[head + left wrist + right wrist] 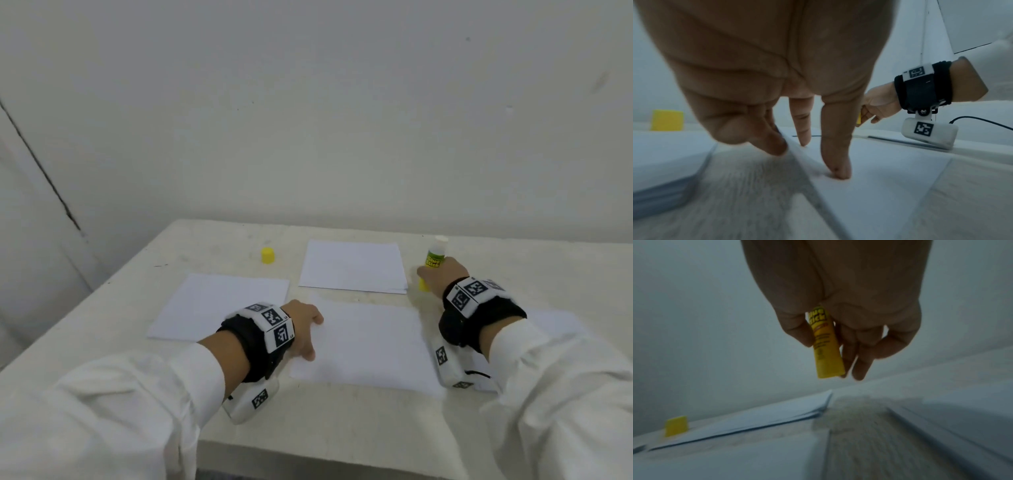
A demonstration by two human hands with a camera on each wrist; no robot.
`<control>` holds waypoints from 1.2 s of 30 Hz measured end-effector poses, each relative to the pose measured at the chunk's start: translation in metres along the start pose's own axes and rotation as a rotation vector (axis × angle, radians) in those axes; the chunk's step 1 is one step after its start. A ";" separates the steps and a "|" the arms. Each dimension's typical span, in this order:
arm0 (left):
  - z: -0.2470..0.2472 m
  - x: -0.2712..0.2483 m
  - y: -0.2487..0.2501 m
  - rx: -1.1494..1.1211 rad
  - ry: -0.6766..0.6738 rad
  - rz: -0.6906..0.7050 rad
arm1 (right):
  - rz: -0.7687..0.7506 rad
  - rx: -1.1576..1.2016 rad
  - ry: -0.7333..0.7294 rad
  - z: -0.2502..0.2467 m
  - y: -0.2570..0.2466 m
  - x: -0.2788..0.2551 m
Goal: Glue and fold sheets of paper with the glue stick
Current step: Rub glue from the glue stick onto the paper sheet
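My right hand (440, 279) grips the uncapped glue stick (826, 344) near the tabletop's far edge; my left hand's (303, 325) straight fingers (835, 146) press the sheet (370, 346).

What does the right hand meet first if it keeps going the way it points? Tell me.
Probably the wall. The right hand, holding the glue stick, points past the table's far edge; depth is unclear.

A: Your right hand (440, 278) covers the middle of the glue stick (435, 256) in the head view; can't tell if its base touches the desk (205, 246).

B: Right wrist view cuts your palm off at the top edge. The label text is blurred, and so is the desk grain. The paper stack (756, 415) is smeared too.
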State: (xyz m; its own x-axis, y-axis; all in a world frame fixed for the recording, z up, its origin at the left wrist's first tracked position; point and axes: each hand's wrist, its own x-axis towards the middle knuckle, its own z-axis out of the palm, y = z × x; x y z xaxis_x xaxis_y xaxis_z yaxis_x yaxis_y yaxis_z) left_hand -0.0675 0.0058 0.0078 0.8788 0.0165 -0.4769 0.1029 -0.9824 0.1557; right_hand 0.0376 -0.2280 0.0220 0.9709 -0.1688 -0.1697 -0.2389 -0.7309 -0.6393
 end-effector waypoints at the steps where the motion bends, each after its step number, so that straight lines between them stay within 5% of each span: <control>1: 0.000 0.001 -0.001 0.029 0.002 0.001 | -0.038 0.024 0.011 0.002 -0.004 -0.004; 6: 0.000 0.003 -0.006 0.234 0.088 0.074 | -0.234 -0.075 -0.185 0.009 -0.030 -0.038; 21: 0.018 0.006 -0.026 0.298 0.002 0.054 | -0.464 -0.156 -0.236 0.091 -0.097 -0.068; 36: 0.003 0.006 -0.024 0.306 -0.007 0.061 | -0.227 -0.289 -0.053 0.026 -0.020 -0.047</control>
State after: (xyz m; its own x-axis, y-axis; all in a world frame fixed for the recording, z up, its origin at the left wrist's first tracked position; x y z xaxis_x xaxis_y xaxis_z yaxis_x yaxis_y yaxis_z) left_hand -0.0664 0.0289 -0.0014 0.8758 -0.0449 -0.4806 -0.0962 -0.9919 -0.0827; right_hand -0.0034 -0.1888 0.0232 0.9946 0.0484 -0.0913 0.0046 -0.9035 -0.4286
